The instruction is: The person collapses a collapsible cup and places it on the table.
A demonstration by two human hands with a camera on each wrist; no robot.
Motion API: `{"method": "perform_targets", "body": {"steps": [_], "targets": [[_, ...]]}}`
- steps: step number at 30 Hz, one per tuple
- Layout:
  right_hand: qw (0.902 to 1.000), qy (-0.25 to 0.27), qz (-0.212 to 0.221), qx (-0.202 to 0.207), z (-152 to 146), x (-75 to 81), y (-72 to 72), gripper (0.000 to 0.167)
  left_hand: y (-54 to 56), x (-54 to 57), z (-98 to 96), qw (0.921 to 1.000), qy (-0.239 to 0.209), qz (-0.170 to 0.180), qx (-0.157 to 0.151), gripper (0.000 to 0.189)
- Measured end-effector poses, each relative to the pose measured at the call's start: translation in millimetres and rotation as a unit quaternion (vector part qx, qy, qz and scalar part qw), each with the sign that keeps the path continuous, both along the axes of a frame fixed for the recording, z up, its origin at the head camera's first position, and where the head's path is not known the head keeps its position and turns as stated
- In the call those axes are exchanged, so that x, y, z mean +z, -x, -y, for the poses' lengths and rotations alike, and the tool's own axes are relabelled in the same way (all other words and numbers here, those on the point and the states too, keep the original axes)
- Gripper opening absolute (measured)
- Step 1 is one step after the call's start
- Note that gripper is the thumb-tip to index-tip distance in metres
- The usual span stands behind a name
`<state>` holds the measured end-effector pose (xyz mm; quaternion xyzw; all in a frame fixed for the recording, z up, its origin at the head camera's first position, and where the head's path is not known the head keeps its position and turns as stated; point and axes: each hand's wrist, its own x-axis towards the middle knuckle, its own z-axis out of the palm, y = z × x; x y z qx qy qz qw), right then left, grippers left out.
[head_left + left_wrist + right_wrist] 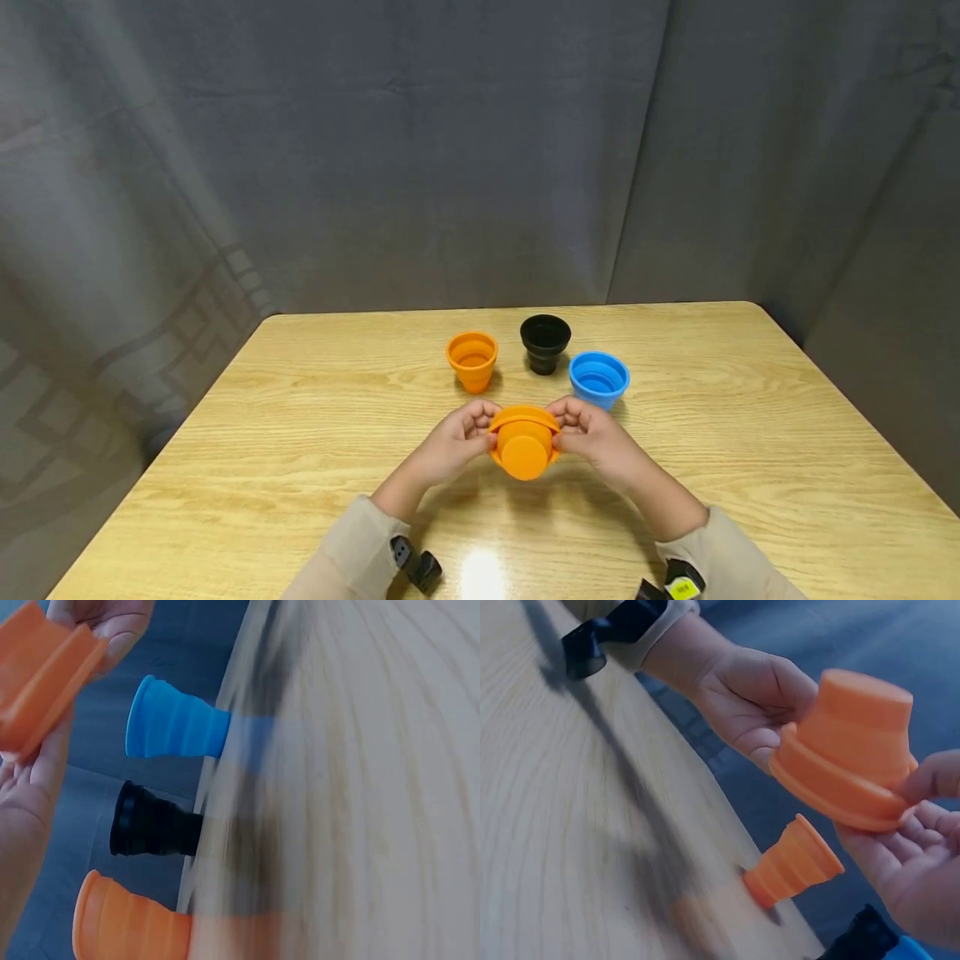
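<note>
An orange collapsible cup [523, 454] is held above the table between both hands, its base turned toward the head camera. Its wide rim band is folded back around the narrower part, as the right wrist view also shows. The left hand [463, 437] pinches the left side of the rim between thumb and fingers. On the opposite side, the right hand [594, 437] grips the rim the same way. Just beyond the right hand stands a blue collapsible cup [598, 377], its lower part overlapped by the fingers in the head view.
Another orange cup [472, 362] stands upright behind the left hand, with a black cup [545, 337] farther back. The wooden table [300, 417] has its far edge close to a grey curtain [450, 167]. Small black cameras sit at both beige sleeves [352, 542].
</note>
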<state>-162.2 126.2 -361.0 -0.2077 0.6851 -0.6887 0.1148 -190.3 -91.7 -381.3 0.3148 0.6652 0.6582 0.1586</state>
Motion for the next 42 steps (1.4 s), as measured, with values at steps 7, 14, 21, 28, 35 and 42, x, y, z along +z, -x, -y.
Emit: {"method": "perform_targets", "body": {"steps": [7, 14, 21, 28, 35, 42], "targets": [[0.9783, 0.147, 0.03, 0.143, -5.2, -4.1, 3.2, 0.025, 0.9, 2.6, 2.8, 0.9826, -0.11, 0.064, -0.136, 0.021], [0.9736, 0.149, 0.039, 0.169, -7.0, -2.6, 4.2, 0.023, 0.2, 7.4, 2.3, 0.9776, -0.129, 0.068, -0.152, 0.037], [0.9833, 0.105, 0.074, 0.129, -6.3, -4.6, 4.3, 0.02, 0.1, 7.0, 1.3, 0.9897, -0.046, 0.082, -0.108, 0.046], [0.9874, 0.082, 0.078, 0.11, -6.1, -5.7, 3.4, 0.023, -2.4, 5.5, -0.3, 0.9929, -0.039, 0.08, -0.08, 0.042], [0.9891, 0.079, 0.065, 0.106, -6.4, -4.3, 2.0, 0.024, -1.8, 3.2, -1.2, 0.9915, -0.052, 0.087, -0.081, 0.043], [0.9901, 0.082, 0.057, 0.098, -6.1, -4.8, 1.4, 0.024, -2.3, 3.7, -4.5, 0.9928, -0.05, 0.084, -0.068, 0.046]]}}
